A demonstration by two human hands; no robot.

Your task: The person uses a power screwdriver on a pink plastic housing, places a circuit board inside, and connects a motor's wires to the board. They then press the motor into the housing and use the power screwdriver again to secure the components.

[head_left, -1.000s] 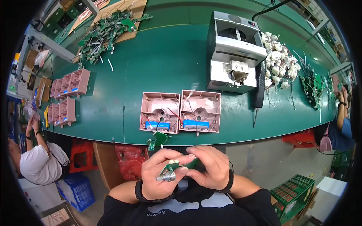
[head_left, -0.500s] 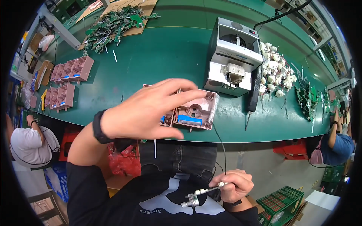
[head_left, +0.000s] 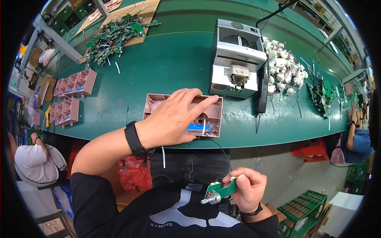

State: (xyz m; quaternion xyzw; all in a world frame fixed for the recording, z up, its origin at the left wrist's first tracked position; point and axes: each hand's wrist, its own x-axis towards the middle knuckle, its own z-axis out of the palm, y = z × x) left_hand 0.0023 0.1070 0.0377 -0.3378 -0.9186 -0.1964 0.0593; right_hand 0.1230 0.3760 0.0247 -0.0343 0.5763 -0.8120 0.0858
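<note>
My left hand (head_left: 170, 117) lies across a pink plastic case (head_left: 215, 115) at the table's near edge. Its thumb is at the near rim and its index fingertip at the far rim. Much of the case is hidden under the hand; a blue cylindrical battery (head_left: 194, 127) and a white strip show inside. In front of my body, my right hand (head_left: 250, 191) pinches a green circuit board (head_left: 227, 190). A metal potentiometer (head_left: 213, 198) with a shaft sticks out from the board, and white connectors sit along its edge. A dark cable runs between the case and the board area.
A grey-and-white machine (head_left: 238, 59) stands beyond the case, with a black-handled screwdriver (head_left: 262, 89) along its right side. White parts with wires (head_left: 285, 69) are heaped to the right. Circuit boards (head_left: 119, 35) pile up far left, above more pink cases (head_left: 75, 83). People sit at both sides.
My left hand has come down onto the pink case from above it. The circuit board has turned in my right hand, so its green face shows. The whole view has shifted slightly.
</note>
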